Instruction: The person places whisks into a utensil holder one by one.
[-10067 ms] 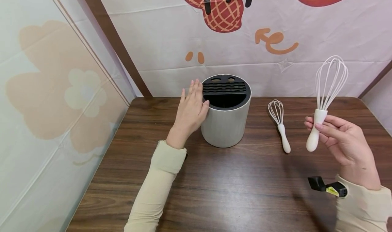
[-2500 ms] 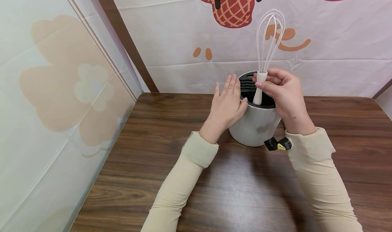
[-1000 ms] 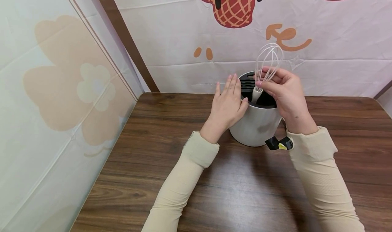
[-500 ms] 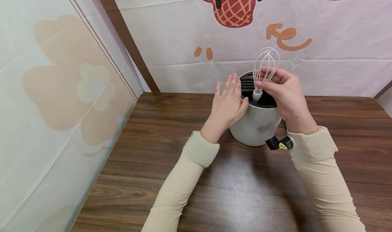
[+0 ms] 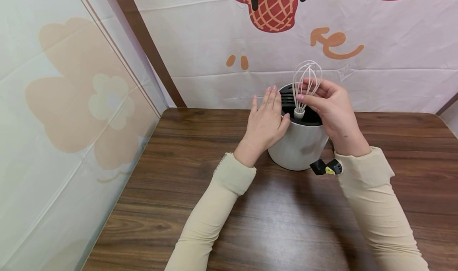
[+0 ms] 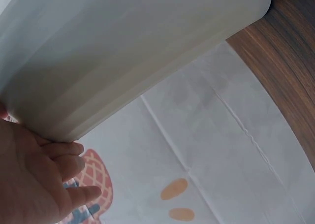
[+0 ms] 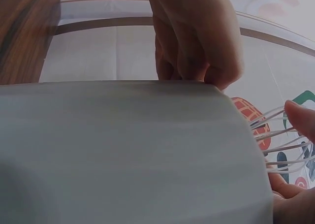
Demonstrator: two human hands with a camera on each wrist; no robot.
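Note:
A white balloon whisk (image 5: 307, 82) stands wire end up in the open front compartment of a light-grey round utensil holder (image 5: 295, 147) with a black slotted top. Its collar sits just inside the rim, and the rest of the handle is hidden. Thumb and fingers of my right hand (image 5: 332, 110) pinch the wire loops; the right wrist view also shows the wires (image 7: 280, 147) between thumb and fingers. With fingers straight, my left hand (image 5: 264, 123) rests against the holder's left side at the rim. In the left wrist view its fingertips touch the holder's wall (image 6: 113, 61).
The holder stands near the back of a dark wood-grain table (image 5: 171, 175). Right behind rises a printed cloth backdrop (image 5: 207, 32), with another cloth panel (image 5: 71, 183) along the left. A black wrist camera (image 5: 325, 168) sits by the right cuff.
The larger whisk went from beside the holder to above it, then down into it, sinking slightly more lately. The holder shifted right. The smaller whisk seen earlier on the table no longer shows.

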